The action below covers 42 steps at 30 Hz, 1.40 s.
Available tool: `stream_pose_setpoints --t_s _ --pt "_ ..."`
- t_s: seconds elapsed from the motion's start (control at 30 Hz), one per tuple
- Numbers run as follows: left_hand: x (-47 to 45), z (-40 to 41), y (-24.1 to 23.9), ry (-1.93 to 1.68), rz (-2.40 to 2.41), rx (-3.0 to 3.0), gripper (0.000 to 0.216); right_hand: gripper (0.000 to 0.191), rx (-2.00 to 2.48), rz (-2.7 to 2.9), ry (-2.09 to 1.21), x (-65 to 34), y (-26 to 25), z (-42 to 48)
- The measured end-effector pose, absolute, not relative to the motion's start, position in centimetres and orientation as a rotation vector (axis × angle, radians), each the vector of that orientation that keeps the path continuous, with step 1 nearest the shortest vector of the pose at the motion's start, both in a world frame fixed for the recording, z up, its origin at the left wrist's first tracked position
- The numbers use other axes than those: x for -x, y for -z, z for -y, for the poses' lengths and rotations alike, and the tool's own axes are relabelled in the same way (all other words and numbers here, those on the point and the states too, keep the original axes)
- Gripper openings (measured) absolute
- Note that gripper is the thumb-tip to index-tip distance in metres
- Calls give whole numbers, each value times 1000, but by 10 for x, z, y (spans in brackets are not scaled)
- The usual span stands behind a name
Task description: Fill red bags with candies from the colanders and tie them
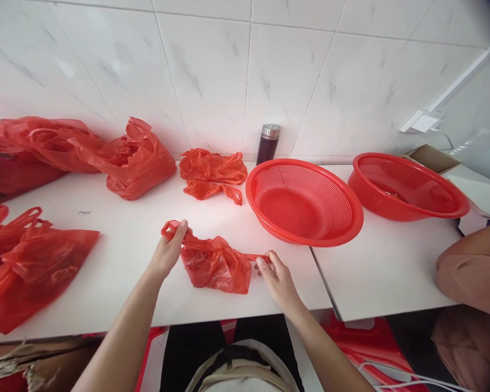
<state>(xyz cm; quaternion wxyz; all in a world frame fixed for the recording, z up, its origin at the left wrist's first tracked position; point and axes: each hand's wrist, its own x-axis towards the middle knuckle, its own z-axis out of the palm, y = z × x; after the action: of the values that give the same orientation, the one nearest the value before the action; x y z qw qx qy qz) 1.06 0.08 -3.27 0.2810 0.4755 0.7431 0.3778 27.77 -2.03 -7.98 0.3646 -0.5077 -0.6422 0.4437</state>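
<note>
A thin red plastic bag [218, 267] is stretched between my two hands, just above the front of the white table. My left hand [173, 242] pinches one of its handles, with the thumb on top. The other handle is pinched in my right hand [276, 272]. The bag hangs crumpled, and I cannot tell whether anything is inside it. Behind it lies a flattened, crumpled red bag [214, 169]. To the right of that sits a red perforated basin [300, 212] with nothing visible in it.
Filled red bags [141, 163] line the wall, and another bag [44, 267] lies front left. A dark thermos [268, 144] stands behind the basin. A second red basin [408, 190] holds small items. A person's arm [473, 267] is at right. A seam [326, 286] divides the tables.
</note>
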Motion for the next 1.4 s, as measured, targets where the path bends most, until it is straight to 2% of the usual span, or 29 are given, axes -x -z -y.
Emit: stream_pose_setpoints --t_s 0.1,0.2,0.33,0.47,0.57,0.7,0.83,1.17,1.23,1.33,1.4 --pt "-26 6 24 -1054 -1632 -1320 55 29 1278 1639 -1143 -262 77 18" --pt "-34 10 27 -961 -1435 -1341 55 34 1387 1794 -966 -247 84 17" --pt "-33 14 42 -931 -1653 -1364 51 14 1411 1886 -886 -247 99 11" --pt "-22 19 59 -1009 -1789 -1225 59 10 1365 1855 -850 -255 108 6" --pt "-15 24 64 -1047 -1816 -1168 64 12 1339 1803 -943 -257 105 7" --pt "-15 31 60 -990 -1682 -1267 60 17 1208 1694 -1181 -256 86 11" --pt "-28 39 50 -855 -1599 -1363 85 15 1074 1711 -1203 -254 59 14" --pt "-42 57 29 -771 -1529 -1500 64 8 882 1445 -1114 -252 16 19" --pt "-41 63 23 -782 -1456 -1505 50 8 860 1456 -1153 -251 13 21" --pt "-34 70 11 -862 -1467 -1427 28 22 826 1435 -1170 -251 12 22" --pt "-22 73 4 -1048 -1624 -1328 30 33 848 1437 -1196 -252 14 22"
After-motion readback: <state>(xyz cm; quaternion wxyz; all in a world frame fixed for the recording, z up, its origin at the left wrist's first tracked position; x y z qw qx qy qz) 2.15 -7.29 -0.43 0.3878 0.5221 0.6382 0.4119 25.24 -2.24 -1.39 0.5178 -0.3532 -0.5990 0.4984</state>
